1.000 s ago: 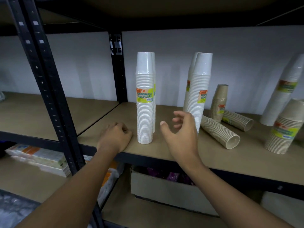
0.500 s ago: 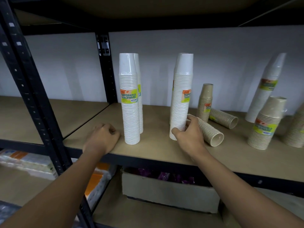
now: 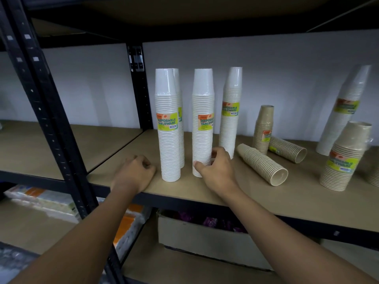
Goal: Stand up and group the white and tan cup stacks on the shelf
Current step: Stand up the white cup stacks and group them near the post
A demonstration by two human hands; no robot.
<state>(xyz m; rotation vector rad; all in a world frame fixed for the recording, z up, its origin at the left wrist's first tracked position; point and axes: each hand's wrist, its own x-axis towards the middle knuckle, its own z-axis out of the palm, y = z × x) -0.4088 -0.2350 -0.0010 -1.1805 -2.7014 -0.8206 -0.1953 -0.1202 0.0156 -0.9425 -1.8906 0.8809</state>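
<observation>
My right hand [image 3: 217, 171] grips the white cup stack [image 3: 202, 95] low, left hand [image 3: 134, 174] curled empty; a quick drag could topple it.

white stacks [image 3: 168, 150], ribbed, at centre; yellow-green labels [image 3: 167, 124] on them with an orange corner and teal lettering. tan stacks [image 3: 262, 162], ribbed too, at right, same labels. light brown shelf [image 3: 123, 152], black frame [image 3: 44, 111] with small holes, pale grey wall [image 3: 287, 78]. at lower left white and orange packs [image 3: 41, 199]; at lower centre a beige box [image 3: 205, 236], purple inside.
</observation>
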